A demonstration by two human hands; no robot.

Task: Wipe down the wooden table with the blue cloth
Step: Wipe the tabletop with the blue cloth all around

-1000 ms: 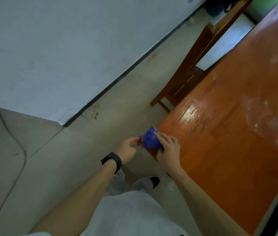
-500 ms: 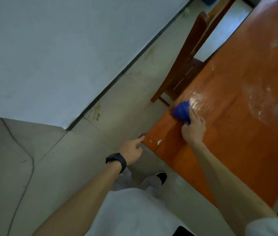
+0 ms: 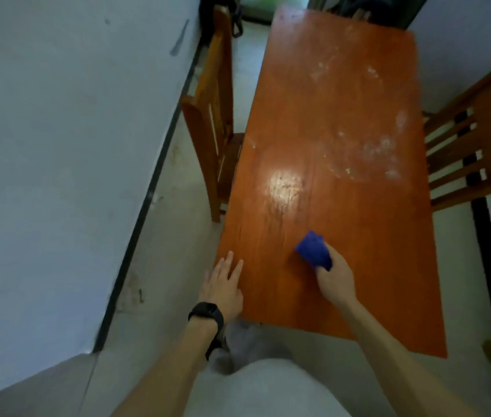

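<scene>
Right hand [image 3: 333, 279] grip: fingers curled round the bunched blue cloth [image 3: 313, 251], pressing it onto the desk [image 3: 328, 115] at about 6 o'clock of the top, in from the near edge.

Left hand [image 3: 223, 284] grip: wide, fingers straight and holding nothing, resting on the desk edge near 7 o'clock.

Progress (judged): early.
- The near end around the cloth looks glossy and free of marks.
- White powdery residue [image 3: 370, 155] lies across the 1 to 2 o'clock area, well apart from the cloth, with fainter smears toward 12 o'clock.
- Left to wipe: the middle, the far half and the right side.

One chair [image 3: 211, 121] sits at 9 o'clock, a second chair [image 3: 467, 145] at 3 o'clock.
</scene>
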